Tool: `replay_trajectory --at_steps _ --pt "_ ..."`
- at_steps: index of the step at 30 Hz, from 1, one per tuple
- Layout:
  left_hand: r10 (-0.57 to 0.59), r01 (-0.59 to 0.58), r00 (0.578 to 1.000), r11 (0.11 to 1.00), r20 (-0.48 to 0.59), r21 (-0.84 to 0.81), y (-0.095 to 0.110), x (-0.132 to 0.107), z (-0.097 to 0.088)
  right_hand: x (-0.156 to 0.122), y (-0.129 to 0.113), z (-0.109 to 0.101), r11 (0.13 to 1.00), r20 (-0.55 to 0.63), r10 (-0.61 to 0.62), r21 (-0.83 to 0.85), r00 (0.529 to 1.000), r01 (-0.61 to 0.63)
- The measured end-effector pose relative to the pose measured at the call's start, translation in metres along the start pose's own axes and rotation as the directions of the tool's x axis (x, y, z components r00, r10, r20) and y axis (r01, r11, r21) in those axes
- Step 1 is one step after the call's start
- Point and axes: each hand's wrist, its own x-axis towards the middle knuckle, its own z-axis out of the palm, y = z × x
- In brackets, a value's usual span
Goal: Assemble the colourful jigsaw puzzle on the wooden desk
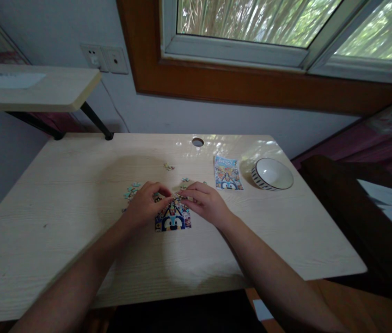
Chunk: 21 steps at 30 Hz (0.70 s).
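Note:
A small, partly built colourful jigsaw puzzle (173, 219) lies in the middle of the pale wooden desk (60, 194). My left hand (145, 203) rests at its upper left edge, fingers curled in a pinch over the puzzle. My right hand (205, 201) lies at its upper right edge, fingers pressed together on the pieces. What either pinch holds is too small to make out. Loose puzzle pieces (131, 189) lie just left of my left hand, and a few more loose pieces (168, 166) sit behind the hands.
A printed reference picture (228, 172) lies to the right, beside a white bowl (272, 174) with a striped outside. A raised shelf (36, 85) stands at the back left. A cable hole (198, 142) is near the desk's back edge. A dark chair (355, 217) stands right.

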Motion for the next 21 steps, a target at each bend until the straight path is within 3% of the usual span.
replay_trajectory --at_steps 14,17,21 --pt "0.030 -0.029 0.999 1.000 0.014 -0.008 0.000 -0.001 0.005 0.000 -0.003 -0.007 1.000 0.048 -0.006 -0.012 0.999 0.006" --pt "0.090 -0.088 0.996 0.993 -0.026 0.081 -0.001 -0.001 0.006 -0.002 0.003 -0.011 0.999 0.030 0.031 -0.010 0.999 -0.031" --pt "0.256 -0.244 0.966 0.942 -0.023 0.228 -0.005 -0.001 0.007 -0.008 0.018 -0.015 0.995 0.045 0.084 -0.056 0.995 -0.081"
